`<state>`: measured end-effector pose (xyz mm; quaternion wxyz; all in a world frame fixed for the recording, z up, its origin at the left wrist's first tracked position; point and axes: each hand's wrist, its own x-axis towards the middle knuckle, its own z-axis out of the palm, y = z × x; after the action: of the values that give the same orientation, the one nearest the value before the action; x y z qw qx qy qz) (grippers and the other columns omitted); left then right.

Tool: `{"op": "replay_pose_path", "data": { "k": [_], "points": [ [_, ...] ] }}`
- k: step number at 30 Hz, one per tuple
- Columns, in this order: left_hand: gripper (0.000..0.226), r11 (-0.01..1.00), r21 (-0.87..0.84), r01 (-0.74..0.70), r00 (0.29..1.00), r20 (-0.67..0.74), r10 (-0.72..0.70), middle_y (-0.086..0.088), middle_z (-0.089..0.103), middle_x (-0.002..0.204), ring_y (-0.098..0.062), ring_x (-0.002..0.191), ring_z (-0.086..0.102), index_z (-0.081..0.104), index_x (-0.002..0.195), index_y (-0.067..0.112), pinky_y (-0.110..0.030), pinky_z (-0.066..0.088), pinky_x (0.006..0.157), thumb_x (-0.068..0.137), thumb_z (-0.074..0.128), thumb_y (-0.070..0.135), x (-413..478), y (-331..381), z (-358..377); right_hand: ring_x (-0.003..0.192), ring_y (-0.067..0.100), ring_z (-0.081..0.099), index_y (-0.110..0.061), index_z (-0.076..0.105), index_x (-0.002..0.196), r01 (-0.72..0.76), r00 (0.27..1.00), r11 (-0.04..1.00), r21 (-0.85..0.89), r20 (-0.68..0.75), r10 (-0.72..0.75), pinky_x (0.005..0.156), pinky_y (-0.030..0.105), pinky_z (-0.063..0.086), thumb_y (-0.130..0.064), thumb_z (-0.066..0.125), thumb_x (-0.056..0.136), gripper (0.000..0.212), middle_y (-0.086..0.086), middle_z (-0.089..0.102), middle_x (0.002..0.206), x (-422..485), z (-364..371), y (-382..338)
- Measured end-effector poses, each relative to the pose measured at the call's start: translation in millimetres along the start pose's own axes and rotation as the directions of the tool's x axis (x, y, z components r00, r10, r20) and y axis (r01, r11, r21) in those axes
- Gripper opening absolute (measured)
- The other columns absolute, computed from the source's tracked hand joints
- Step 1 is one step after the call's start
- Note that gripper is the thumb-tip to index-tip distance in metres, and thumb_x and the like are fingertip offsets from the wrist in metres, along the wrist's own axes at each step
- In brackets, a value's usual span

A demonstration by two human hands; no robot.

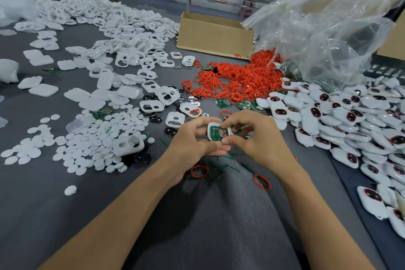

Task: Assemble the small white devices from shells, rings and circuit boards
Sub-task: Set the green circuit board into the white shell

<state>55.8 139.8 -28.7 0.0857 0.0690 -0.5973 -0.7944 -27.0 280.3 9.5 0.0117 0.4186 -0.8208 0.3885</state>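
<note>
Head view: discs (pixel 87 144) scattered at left on grey table (pixel 32 204), shells (pixel 114 22) heaped behind. Shell (pixel 210 131) gripped by left hand (pixel 192 144) at centre, just above table; green board (pixel 215 133) (coin cell on it) seated inside. Shell's right end pinched between thumb and fingers of right hand (pixel 256 138). Rings (pixel 236 76) piled behind hands, before box (pixel 214 35). Bag (pixel 328 28) slumped at right; devices (pixel 350 120) heaped below it.

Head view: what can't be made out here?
All in the head view:
Underside of white shell: hidden by left hand and right hand.
Markings on circuit board: too small.
Inside of cardboard box: behind its wall.
Pile of finished devices: cut by right edge.
</note>
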Motion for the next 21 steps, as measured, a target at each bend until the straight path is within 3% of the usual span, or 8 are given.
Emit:
{"op": "replay_pose_path", "data": {
  "k": [6,21],
  "points": [
    [0.041,1.0,-0.012,0.018,1.0,0.02,-0.018,-0.02,0.073,0.1,-0.029,0.081,0.073,0.058,0.119,0.001,-0.028,0.059,0.072,0.082,0.066,-0.014,0.1,1.6,-0.2,0.075,0.019,0.061,-0.013,0.072,0.083,-0.059,0.998,0.995,0.08,-0.029,0.061,0.071,0.036,0.05,-0.004,0.081,0.07,0.017,0.009,0.067,0.083,0.6,-0.5,4.1],
    [0.035,0.999,-0.048,0.026,1.0,0.003,-0.026,-0.012,0.075,0.085,-0.025,0.075,0.073,0.061,0.107,0.008,-0.028,0.06,0.071,0.083,0.06,-0.017,1.5,1.6,-0.3,0.071,0.018,0.064,-0.007,0.073,0.086,0.099,0.994,0.994,-0.051,-0.043,-0.102,0.068,0.04,0.053,-0.003,0.079,0.072,0.016,0.006,0.068,0.089,0.3,-0.3,5.9]
  ]
}}
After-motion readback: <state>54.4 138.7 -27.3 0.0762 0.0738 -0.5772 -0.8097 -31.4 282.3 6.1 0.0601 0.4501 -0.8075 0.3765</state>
